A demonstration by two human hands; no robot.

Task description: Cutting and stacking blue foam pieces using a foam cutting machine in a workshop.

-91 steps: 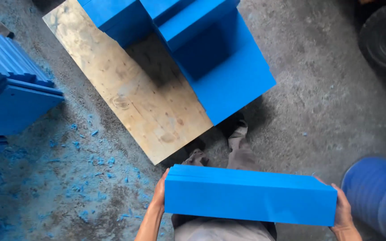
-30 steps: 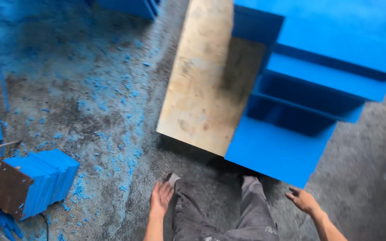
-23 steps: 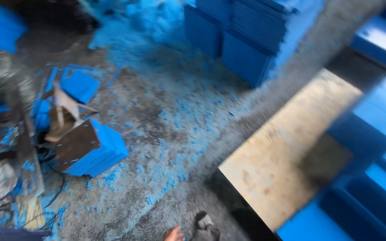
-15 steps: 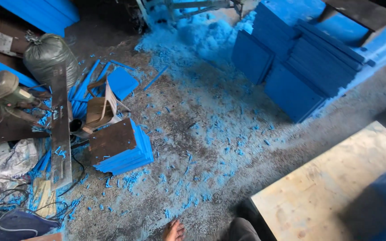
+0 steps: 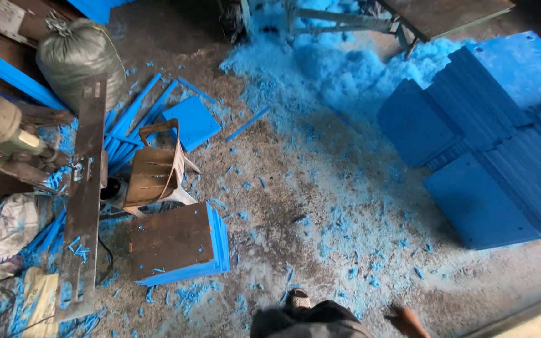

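Right hand (image 5: 406, 320) at near edge, only partly in frame, empty as far as shows; how far open can't tell. Left hand out of view. Nearest things: blue shavings (image 5: 345, 250) over concrete floor (image 5: 270, 156). Stacked blue sheets (image 5: 502, 150) far right; small blue sheet pile w/ rusty plate on top (image 5: 180, 244) near left.

Dark grey trousers (image 5: 311, 320) at 6 o'clock, foot in a worn sandal (image 5: 297, 299) just above them; bare right hand (image 5: 406, 320) at 5 o'clock, no glove or sleeve visible
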